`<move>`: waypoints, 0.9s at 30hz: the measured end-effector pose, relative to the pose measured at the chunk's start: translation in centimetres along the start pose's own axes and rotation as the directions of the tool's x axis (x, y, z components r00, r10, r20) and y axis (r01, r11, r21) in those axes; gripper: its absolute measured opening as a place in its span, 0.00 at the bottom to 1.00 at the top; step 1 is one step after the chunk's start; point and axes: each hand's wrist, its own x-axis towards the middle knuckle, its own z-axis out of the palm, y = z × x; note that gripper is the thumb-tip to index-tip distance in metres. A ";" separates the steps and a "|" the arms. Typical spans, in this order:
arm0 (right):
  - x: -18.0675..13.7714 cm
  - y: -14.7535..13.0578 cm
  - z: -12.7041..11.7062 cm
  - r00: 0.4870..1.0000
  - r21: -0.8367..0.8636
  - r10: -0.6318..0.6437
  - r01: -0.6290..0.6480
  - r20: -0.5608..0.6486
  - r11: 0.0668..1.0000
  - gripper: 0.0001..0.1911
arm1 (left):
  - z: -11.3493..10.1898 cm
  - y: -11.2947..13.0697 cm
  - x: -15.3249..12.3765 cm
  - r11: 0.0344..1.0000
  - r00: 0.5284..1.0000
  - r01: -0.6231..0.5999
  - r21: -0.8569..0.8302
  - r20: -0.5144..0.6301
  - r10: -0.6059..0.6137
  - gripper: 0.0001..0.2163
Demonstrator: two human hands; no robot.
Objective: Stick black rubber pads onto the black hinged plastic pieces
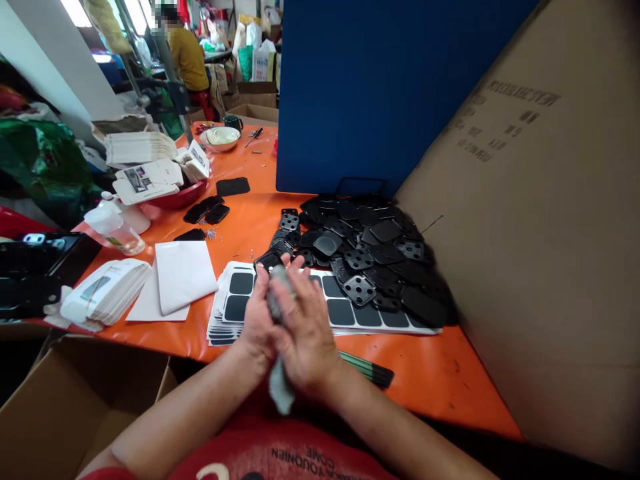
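Note:
My left hand [257, 320] and my right hand [305, 327] are pressed together over the near edge of the orange table [240, 220]. A grey cloth [279, 387] is clamped between both palms and hangs down below them. At the fingertips sits a small black plastic part [267, 260], held by my left hand with the cloth against it. Under the hands lies a stack of white sheets with black square pads [345, 310]. A heap of black plastic parts [370, 253] is just beyond.
A blue board [380, 87] and a big cardboard sheet [540, 220] wall in the right. White paper [180, 273], stacked white cards [105, 290], a clear bottle [113, 230] and a red bowl [175, 197] lie left. An open carton [60, 400] sits below. A person in yellow [187, 57] sits far back.

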 end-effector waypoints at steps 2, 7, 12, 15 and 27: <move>0.2 0.0 -0.1 0.997 -0.035 -0.059 0.060 0.046 0.998 0.31 | 0.1 0.0 0.1 1.000 1.000 -0.003 -0.013 -0.004 0.003 0.26; 0.2 0.6 0.1 0.996 0.008 0.091 -0.091 0.025 0.996 0.32 | -0.1 0.4 0.3 1.000 0.999 0.006 -0.012 -0.047 -0.006 0.26; -0.8 -0.5 0.5 0.996 -0.034 -0.050 0.053 0.067 0.998 0.33 | -1.1 1.0 0.6 1.000 1.000 -0.016 -0.007 0.003 0.016 0.24; 0.0 1.5 0.0 0.992 0.063 0.052 -0.060 0.119 0.996 0.27 | -1.2 1.0 1.0 1.000 1.000 0.006 -0.014 -0.019 -0.006 0.24; -2.1 6.0 -8.0 0.792 0.443 0.475 -0.609 0.383 0.658 0.29 | -3.1 1.2 2.3 0.974 0.981 -0.066 0.218 -0.165 0.103 0.23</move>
